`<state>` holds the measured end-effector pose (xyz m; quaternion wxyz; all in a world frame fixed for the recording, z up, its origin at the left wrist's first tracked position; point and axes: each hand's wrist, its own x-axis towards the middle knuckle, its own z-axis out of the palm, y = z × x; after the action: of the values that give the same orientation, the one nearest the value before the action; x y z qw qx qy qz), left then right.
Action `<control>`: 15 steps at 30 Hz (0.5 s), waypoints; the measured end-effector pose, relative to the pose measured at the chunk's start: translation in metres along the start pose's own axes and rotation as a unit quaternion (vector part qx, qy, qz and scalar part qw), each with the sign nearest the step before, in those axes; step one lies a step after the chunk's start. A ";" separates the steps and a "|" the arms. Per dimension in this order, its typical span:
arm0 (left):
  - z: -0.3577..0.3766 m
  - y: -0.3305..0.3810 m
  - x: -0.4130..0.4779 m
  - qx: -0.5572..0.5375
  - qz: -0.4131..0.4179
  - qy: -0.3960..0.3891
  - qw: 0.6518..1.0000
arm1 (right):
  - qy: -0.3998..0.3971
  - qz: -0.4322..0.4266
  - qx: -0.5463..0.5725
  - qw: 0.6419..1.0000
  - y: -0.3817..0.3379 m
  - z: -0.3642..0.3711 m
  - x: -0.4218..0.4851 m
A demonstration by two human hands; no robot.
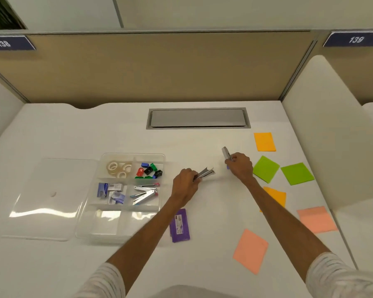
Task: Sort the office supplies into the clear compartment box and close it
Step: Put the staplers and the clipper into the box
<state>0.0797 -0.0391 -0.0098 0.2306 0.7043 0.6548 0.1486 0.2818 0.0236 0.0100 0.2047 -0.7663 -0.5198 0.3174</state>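
Observation:
The clear compartment box [162,160] stands left of centre, its lid [45,198] lying flat to its left. Inside are tape rolls [119,167], coloured sharpeners [149,169], staple boxes [111,192] and metal staplers [144,192]; the two front compartments look bare. My left hand [184,186] is closed on a metal stapler [205,173] just right of the box. Further right, my right hand [240,166] grips another stapler [226,153]. A purple packet [179,225] lies under my left forearm.
Sticky-note pads are scattered on the right: orange [264,141], green [266,168], green [297,173], orange [277,196], pink [317,219], pink [250,250]. A grey cable hatch [197,118] sits at the back. Partition walls close the desk at the back and right.

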 end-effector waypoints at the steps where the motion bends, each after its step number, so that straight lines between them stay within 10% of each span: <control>1: -0.008 -0.003 -0.004 -0.007 0.000 0.011 1.000 | 0.003 -0.007 0.008 1.000 -0.004 0.002 -0.007; 15: -0.111 -0.119 -0.068 0.009 -0.072 0.105 0.992 | -0.017 -0.127 0.091 0.988 -0.102 0.100 -0.111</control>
<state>-0.0855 -0.0879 0.0290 0.1637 0.6381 0.7256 0.1989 0.1155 -0.0425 0.0350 0.3032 -0.6667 -0.5851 0.3482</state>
